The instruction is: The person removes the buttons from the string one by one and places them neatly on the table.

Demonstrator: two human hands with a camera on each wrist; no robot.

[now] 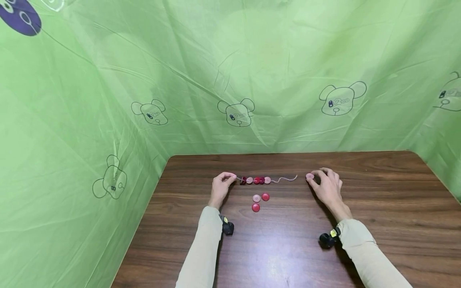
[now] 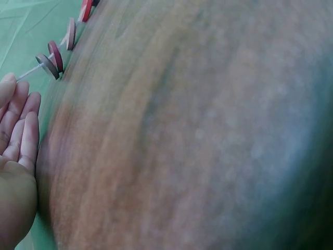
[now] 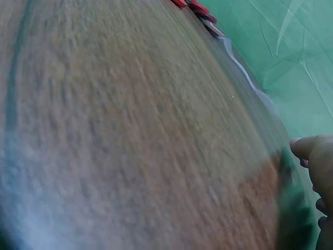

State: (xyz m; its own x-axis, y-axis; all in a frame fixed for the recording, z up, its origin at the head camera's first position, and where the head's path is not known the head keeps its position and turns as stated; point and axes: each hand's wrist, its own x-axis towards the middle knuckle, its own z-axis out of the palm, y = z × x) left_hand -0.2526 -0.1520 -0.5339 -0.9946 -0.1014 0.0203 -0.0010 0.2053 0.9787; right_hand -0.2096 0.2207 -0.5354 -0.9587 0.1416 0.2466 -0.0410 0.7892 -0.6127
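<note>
"What surface do I have on my feed?"

"A brown wood-grain table [image 1: 378, 192], with a patch of glare on its near part. Behind it and at both sides I see creased green cloth [image 1: 281, 136], printed with outlined animal heads [image 1: 340, 100]. A purple shape [image 1: 21, 18] shows high on the left."

"And around the work?"

"Three loose buttons lie nearer the person than the string: a pale pink button [image 1: 256, 198], a red button [image 1: 265, 197] just beside it, and a second red button [image 1: 255, 208] closest to the person. I also see a black device [image 1: 227, 228] at the left wrist and another black device [image 1: 327, 241] at the right, below light sleeves [image 1: 201, 248]."

"Where is the string?"

"The string [image 1: 284, 179] runs across the far half of the table, between the hands. A row of threaded buttons [image 1: 257, 180], pink, red and dark red, sits toward its left end; the bare right end curves loosely."

"The hands?"

"The left hand [image 1: 219, 189] pinches the string's left end between thumb and finger. The right hand [image 1: 328, 187] pinches a pink button [image 1: 309, 176], apart from the string's free end. My right wrist feed is blurred and barely catches the fingers, so I judge that grip from the head view."
</note>
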